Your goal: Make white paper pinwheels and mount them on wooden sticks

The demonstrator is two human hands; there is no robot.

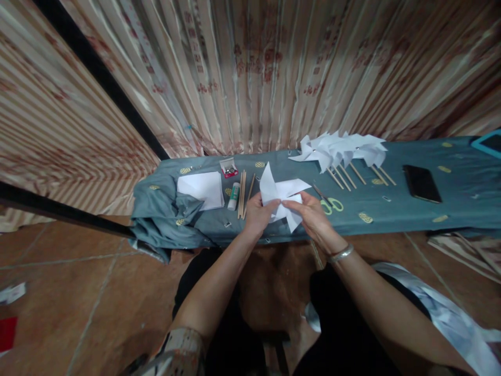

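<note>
A white paper pinwheel (287,188) is held between both hands above the front of the cloth-covered bench. My left hand (259,213) grips its left side, thumb at the folded centre. From the right, my right hand (313,213) pinches the paper, its fingers meeting the other thumb near the middle; a silver bangle is on that wrist. Just left of my hands lie several thin wooden sticks (241,194) and a glue stick (234,196). Scissors (332,205) with light green handles rest right beside my right hand.
Several finished pinwheels on sticks (340,149) lie at the back right, with a black phone (421,184) beyond. A small red box of metal pins (229,168) and a stack of white paper (201,189) are at left. A curtain (250,78) hangs behind the bench (391,209).
</note>
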